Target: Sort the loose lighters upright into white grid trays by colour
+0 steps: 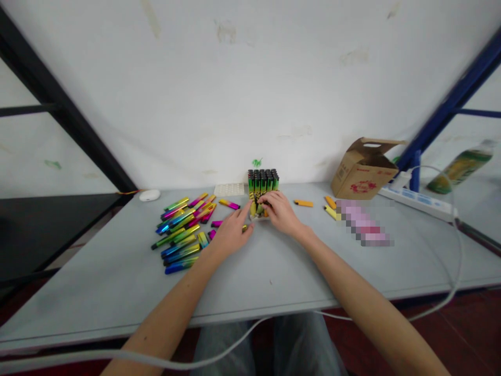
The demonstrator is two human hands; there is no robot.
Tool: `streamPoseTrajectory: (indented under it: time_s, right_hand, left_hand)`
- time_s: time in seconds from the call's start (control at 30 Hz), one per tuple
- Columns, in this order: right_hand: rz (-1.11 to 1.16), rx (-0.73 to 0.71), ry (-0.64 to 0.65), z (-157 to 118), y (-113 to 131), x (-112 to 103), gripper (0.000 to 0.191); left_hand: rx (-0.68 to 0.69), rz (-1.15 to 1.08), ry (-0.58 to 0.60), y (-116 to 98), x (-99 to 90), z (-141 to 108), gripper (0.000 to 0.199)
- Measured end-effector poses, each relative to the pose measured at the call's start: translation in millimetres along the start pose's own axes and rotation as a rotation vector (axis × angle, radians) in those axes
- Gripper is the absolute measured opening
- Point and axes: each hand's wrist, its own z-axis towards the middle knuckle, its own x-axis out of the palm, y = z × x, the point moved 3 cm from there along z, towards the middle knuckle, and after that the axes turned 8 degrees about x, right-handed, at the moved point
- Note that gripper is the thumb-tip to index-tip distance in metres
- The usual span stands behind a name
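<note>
Several black-topped green cylinders [263, 180] stand upright in a tight block near the wall. My left hand [235, 230] rests at the front left of this block, its thumb and fingers apart. My right hand [278, 210] bends over the front of the block, fingers pressed together on something too small to make out. Between my hands, small yellowish pieces show at the block's front edge. Left of my left hand, many shiny multicoloured cylinders [182, 224] lie in a loose pile.
A white perforated tray [229, 189] lies by the wall, a white case [149, 195] at left. At right are orange [303, 203] and yellow [332, 212] sticks, an open cardboard box [362, 175], a power strip [422, 202] and a bottle [462, 167]. A white cable crosses the front.
</note>
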Motion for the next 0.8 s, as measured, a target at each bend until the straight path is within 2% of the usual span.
streamPoseTrajectory:
  time_s: [0.23,0.4,0.53,0.8]
  right_hand:
    - [-0.004,-0.013,0.031,1.3,-1.1,-2.6,0.024]
    - [-0.087,-0.023,-0.072,-0.3,-0.4,-4.6,0.030]
    - [-0.140,-0.031,-0.068,-2.4,0.3,-2.7,0.035]
    - [-0.018,0.028,-0.108,0.0,-6.2,2.3,0.018]
  left_hand:
    - [-0.006,0.003,0.012,-0.1,-0.3,-0.1,0.067]
    - [-0.002,-0.011,0.004,1.1,0.5,-0.4,0.068]
    - [-0.002,-0.013,0.007,1.0,0.3,0.1,0.067]
    - [0.002,0.004,0.012,0.6,0.1,0.2,0.067]
